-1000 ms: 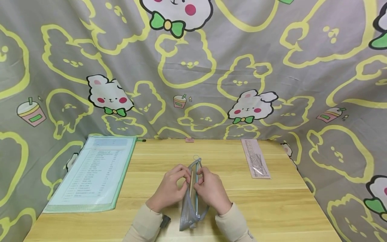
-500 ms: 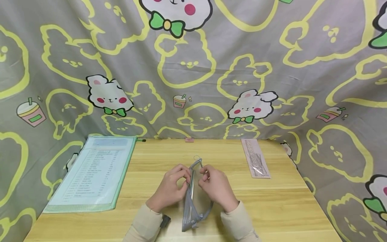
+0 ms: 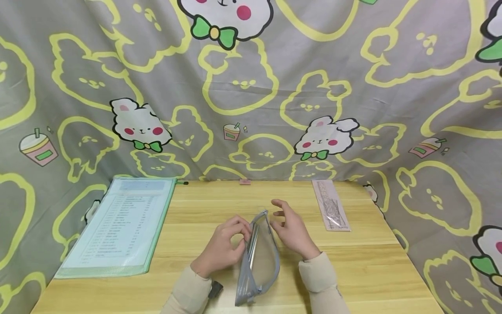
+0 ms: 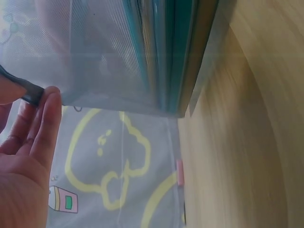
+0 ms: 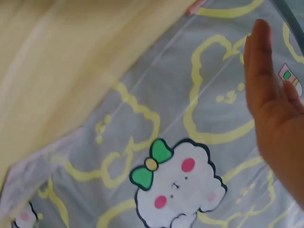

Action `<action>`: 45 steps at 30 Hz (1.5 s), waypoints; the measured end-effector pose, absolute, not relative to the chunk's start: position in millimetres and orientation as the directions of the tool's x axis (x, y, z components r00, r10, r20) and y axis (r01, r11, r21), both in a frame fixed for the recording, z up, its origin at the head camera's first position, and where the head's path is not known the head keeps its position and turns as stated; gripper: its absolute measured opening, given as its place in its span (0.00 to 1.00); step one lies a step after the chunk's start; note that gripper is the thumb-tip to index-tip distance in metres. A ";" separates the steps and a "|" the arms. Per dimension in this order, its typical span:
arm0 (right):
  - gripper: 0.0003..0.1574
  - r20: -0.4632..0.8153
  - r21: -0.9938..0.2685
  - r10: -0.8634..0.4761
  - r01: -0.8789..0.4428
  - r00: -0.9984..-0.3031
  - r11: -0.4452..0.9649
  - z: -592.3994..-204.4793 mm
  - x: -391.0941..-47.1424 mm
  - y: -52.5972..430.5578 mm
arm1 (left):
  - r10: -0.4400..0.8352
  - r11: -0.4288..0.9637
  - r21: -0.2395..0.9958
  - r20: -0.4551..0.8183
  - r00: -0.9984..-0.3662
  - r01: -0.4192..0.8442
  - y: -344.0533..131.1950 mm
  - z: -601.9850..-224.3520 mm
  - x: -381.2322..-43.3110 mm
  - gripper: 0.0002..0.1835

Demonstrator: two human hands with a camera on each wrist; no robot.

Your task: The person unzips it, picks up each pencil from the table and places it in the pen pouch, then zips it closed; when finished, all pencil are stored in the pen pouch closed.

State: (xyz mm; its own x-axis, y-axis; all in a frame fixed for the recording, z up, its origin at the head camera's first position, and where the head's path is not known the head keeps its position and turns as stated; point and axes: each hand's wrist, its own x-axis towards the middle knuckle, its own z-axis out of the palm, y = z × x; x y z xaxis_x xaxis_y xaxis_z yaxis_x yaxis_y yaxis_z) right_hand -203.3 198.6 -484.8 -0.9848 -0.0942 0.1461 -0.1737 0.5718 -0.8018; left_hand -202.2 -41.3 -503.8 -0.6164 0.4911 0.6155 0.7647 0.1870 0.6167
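Observation:
A grey mesh zip pouch [image 3: 244, 281] stands on its edge on the table with its mouth gaping upward. My left hand [image 3: 221, 247] pinches the left rim of the pouch between thumb and fingers. Through the mesh in the left wrist view, several flat teal and brown layers [image 4: 176, 57] stand inside; their kind is unclear. A shiny strip [image 3: 254, 247] shows at the mouth in the head view. Off to the right of the rim, my right hand [image 3: 293, 231] holds nothing, its fingers apart. The right wrist view has this hand's fingers [image 5: 261, 71] extended before the curtain.
At left lies a green-edged zip folder [image 3: 117, 226] with a printed sheet. A pink flat packet [image 3: 331, 207] lies at right. A small pink block [image 3: 245, 182] sits by the patterned curtain [image 3: 251, 87]. Some dark object [image 3: 215, 289] is beside the left sleeve.
My right hand has let go of the pouch and moved right and away from me, its fingers spreading. The pouch mouth has widened. My left hand keeps its pinch.

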 end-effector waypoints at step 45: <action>0.11 -0.031 -0.939 -0.085 0.000 -0.996 0.343 -495.7 -210.7 267.2 | 0.605 0.376 0.844 0.090 -0.791 0.383 -92.0 -475.3 -160.8 0.28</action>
State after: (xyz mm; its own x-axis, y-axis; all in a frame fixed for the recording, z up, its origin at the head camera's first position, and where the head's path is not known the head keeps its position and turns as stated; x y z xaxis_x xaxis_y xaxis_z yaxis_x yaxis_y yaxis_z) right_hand -210.7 267.2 -495.7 -0.9959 -0.0849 -0.0312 0.0001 0.3431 -0.9393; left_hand -160.8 -92.0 -475.3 -0.7912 0.6050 0.0897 0.3831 0.3759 0.8438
